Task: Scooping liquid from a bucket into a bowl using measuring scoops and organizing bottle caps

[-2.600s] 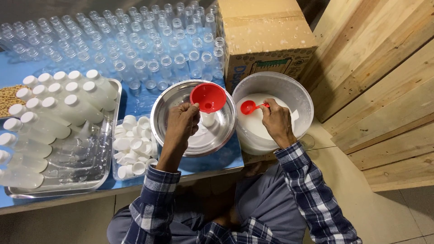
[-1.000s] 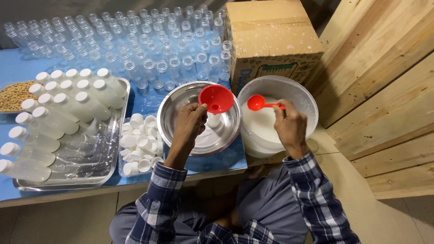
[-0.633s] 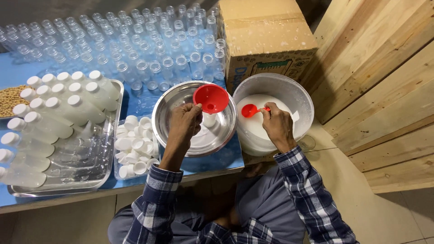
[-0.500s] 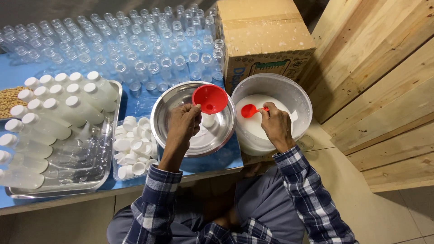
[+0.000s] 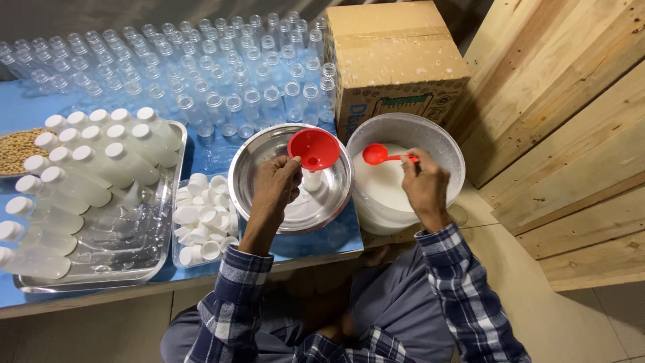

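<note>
Hands both closed: left hand (image 5: 277,185) steadying red funnel (image 5: 313,148) upright on small bottle (image 5: 311,179) inside steel bowl (image 5: 255,154), there to catch spills; right hand (image 5: 423,185) gripping red ladle (image 5: 376,154) over white liquid (image 5: 383,185) in bucket (image 5: 437,138). Left of that, loose caps (image 5: 198,218) and capped bottles (image 5: 87,175); beyond, empty bottles (image 5: 201,67) on worktop (image 5: 27,111).

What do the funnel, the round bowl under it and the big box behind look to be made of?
The funnel, held by the left hand, looks like glossy red plastic: even colour, soft shine. The round bowl seems to be polished metal, likely steel, since it gives mirror-like reflections. The box looks like brown corrugated cardboard, matte, with a taped seam and folded flaps.
</note>
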